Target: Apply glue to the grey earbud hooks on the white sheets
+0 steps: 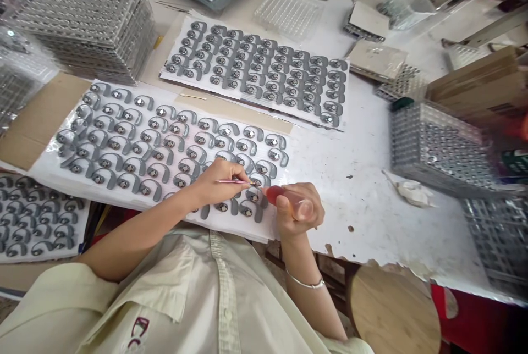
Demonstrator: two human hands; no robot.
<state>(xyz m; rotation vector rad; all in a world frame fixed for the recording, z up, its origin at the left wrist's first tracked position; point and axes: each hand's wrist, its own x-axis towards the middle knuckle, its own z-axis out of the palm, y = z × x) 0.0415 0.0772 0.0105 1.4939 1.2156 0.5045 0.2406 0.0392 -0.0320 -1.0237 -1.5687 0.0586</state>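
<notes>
My left hand pinches a thin pink stick, whose tip reaches a grey hook-shaped piece near the front right of a white sheet. My right hand is wrapped round a small translucent squeeze bottle with reddish contents. Its narrow nozzle points left, close to the same piece; whether it touches cannot be made out. Rows of similar hook-shaped pieces, each with a round metallic part, cover the white sheet under my hands.
Behind lies a second board of hook-shaped pieces. Stacked clear trays rise at the back left, with more trays at the right. A crumpled white scrap lies on the table. A round wooden stool stands below the front edge.
</notes>
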